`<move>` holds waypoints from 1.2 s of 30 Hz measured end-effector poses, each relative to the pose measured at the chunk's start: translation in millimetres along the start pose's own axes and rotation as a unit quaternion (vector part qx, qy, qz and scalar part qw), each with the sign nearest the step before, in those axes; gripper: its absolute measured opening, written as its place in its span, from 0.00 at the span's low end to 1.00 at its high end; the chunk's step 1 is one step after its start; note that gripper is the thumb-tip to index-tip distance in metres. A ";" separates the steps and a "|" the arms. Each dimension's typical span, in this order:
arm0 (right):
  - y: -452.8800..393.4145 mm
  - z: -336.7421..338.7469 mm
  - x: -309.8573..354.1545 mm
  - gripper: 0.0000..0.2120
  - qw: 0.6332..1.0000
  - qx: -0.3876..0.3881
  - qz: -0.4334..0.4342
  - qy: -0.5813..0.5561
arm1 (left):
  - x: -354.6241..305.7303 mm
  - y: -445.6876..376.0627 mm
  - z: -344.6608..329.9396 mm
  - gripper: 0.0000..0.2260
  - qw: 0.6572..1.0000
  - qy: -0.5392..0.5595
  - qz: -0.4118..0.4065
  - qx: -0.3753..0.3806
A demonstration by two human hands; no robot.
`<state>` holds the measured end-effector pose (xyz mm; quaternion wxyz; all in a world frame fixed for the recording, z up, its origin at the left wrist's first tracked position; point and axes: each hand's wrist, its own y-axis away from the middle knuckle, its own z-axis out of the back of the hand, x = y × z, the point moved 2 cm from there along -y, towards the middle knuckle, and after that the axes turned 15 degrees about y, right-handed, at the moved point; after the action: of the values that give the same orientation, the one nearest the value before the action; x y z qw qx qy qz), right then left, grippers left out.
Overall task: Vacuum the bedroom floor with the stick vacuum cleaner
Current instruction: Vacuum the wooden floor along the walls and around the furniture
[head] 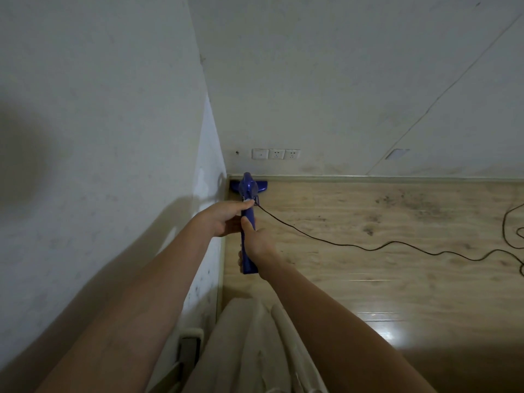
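Beyond the two grips, the side wall [99,137] ran close along their left, and the far wall [340,80] closed off the corner ahead, so the vacuum head [262,186] sat boxed in where the two walls met, up against the skirting. A row of three wall sockets [275,154] was set low on the far wall just above and to the right of the head. From just past the upper grip a thin black cord [354,245] trailed away to the right across the wooden floor [368,279], looping near the frame's right edge. Pale fabric [255,350], apparently the person's clothing, hung below the forearms, nearer than both grips.

The stick vacuum cleaner [248,191] was blue, seen steeply from above, its handle rising toward the camera and its wide flat head resting on the floor in the corner. The left hand [226,217] held the handle higher toward the body, fingers curled round it with the thumb laid along the top. The right hand [256,239] gripped the handle's near end, fingers wrapped round it.
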<state>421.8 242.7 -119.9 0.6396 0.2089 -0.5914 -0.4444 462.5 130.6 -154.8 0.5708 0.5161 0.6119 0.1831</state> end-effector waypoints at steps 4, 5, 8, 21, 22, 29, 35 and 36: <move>6.8 2.7 -14.8 0.21 0.999 -0.015 -0.012 0.036 | 13.0 11.3 -3.2 0.21 1.000 -0.011 0.014 -0.001; 9.3 7.4 -18.5 0.21 0.999 -0.019 -0.015 0.043 | 16.8 13.6 -6.6 0.21 1.000 -0.010 0.017 0.005; 22.9 26.1 -22.3 0.21 0.998 -0.021 -0.014 0.062 | 25.4 20.4 -18.6 0.17 0.999 -0.001 0.024 0.022; 10.7 17.6 -10.4 0.21 0.998 -0.036 -0.020 0.042 | 11.1 14.4 -19.4 0.15 1.000 0.010 0.027 0.008; 7.0 18.1 -10.2 0.21 0.998 -0.038 -0.016 0.043 | 10.8 11.4 -20.9 0.17 1.000 0.011 0.021 0.004; 0.8 21.3 -7.0 0.22 0.997 -0.034 -0.022 0.067 | 10.8 4.4 -20.8 0.18 0.999 0.021 0.003 0.026; 19.5 39.9 5.4 0.18 0.998 -0.008 0.010 0.066 | 17.9 14.7 -22.4 0.24 0.991 0.085 0.021 0.096; 24.5 43.2 6.6 0.17 0.998 -0.003 0.011 0.065 | 19.5 15.6 -23.0 0.24 0.990 0.090 0.023 0.105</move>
<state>388.3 261.1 -87.5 0.6822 0.2286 -0.5498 -0.4243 452.3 161.6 -145.5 0.4518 0.5684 0.6644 0.1771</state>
